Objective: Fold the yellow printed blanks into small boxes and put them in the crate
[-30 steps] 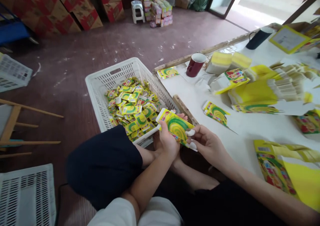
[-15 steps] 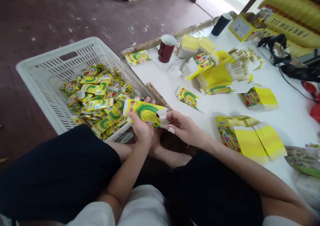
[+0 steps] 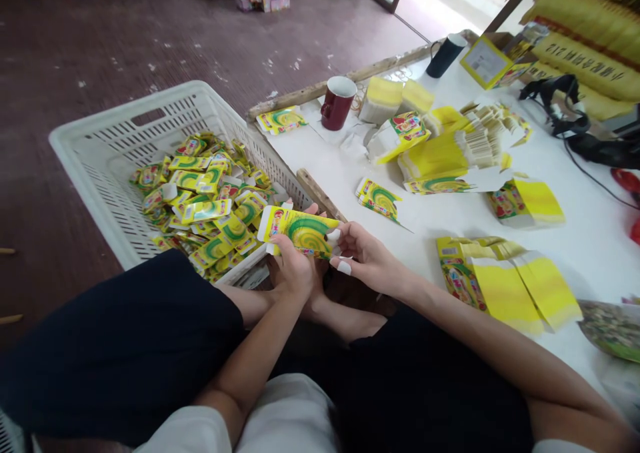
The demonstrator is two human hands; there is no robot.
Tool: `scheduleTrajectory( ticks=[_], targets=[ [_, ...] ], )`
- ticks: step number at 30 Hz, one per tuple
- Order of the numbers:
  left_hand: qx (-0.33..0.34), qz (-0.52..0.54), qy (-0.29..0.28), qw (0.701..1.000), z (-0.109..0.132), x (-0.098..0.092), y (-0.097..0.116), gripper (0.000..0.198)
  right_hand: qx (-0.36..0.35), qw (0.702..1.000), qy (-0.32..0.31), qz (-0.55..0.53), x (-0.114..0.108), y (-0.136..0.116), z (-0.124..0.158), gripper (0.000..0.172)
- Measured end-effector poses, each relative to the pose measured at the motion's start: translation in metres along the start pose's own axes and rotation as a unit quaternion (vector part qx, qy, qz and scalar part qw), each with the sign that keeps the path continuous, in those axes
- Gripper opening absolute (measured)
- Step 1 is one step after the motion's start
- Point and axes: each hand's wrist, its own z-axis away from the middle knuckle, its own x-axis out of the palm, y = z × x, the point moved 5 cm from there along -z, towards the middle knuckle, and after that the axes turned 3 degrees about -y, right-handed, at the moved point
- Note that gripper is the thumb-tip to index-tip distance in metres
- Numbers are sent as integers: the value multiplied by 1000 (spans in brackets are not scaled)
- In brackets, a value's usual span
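Note:
A small yellow-and-green printed carton lies across my left hand, thumb on its front and fingers behind. Its left end has white flaps sticking out. My right hand pinches the carton's right end, where the fingers partly cover the end flaps. White tape or a similar covering shows on the right thumb. Below and left of the carton stands a white plastic crate heaped with small filled-looking cartons of the same print.
On the white table are a maroon mug, a dark mug, a loose flat carton, and stacks of flat yellow cartons. A wooden edge strip borders the crate. Yellow sacks are piled at the far right.
The view has shifted slightly, so everything sits a little lower and further right. My right fingers have closed in over the carton's right end, and its white flap shows less.

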Motion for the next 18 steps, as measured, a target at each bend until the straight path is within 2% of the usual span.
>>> scheduleTrajectory(
  ticks=[4, 9, 15, 18],
  targets=[
    [6, 19, 2, 1000, 1, -1, -10, 80, -5, 1000, -24, 17, 2, -3, -2, 34],
    [-17, 75, -26, 997, 8, 2, -22, 69, -24, 996, 1, 83, -1, -4, -3, 30],
    [-94, 213, -71, 970, 12, 11, -12, 63, -37, 990, -8, 135, 10, -7, -1, 25],
    [-105, 265, -56, 957, 11, 12, -5, 59, -21, 989, -19, 146, 21, -7, 1, 33]
  ],
)
